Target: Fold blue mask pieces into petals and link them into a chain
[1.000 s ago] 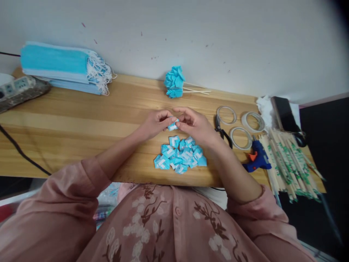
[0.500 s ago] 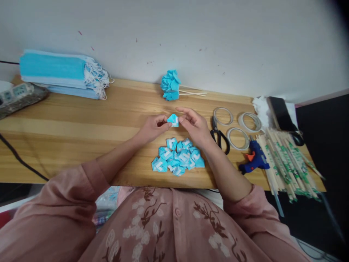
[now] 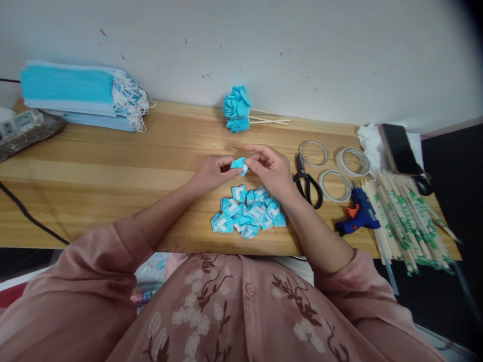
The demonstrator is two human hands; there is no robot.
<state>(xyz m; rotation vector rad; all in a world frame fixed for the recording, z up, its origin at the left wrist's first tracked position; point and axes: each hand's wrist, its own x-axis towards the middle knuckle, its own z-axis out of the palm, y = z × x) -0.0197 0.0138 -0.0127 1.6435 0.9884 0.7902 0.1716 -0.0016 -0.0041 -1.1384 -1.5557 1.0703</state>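
Between my two hands is a small folded blue piece (image 3: 238,163) with a white strip on it, held just above the table. My left hand (image 3: 215,171) pinches its left side between thumb and fingers. The thumb and index finger of my right hand (image 3: 270,168) close on its right edge, and the other fingers are loosely curled. Nearer to me lies a pile of similar folded blue pieces (image 3: 251,211) with white strips. Behind my hands, blue flowers (image 3: 237,108) on thin sticks rest on their side by the wall.
Stacked blue face masks (image 3: 68,85) lie at back left beside a power strip (image 3: 22,125). To the right are black-handled scissors (image 3: 307,183), tape rolls (image 3: 352,161), a blue glue gun (image 3: 358,213), wrapped wooden sticks (image 3: 411,221) and a phone (image 3: 400,148).
The folded piece has tilted in my fingers, and less of its white strip shows. My hands stay close together at the same spot. The whole view has shifted slightly.
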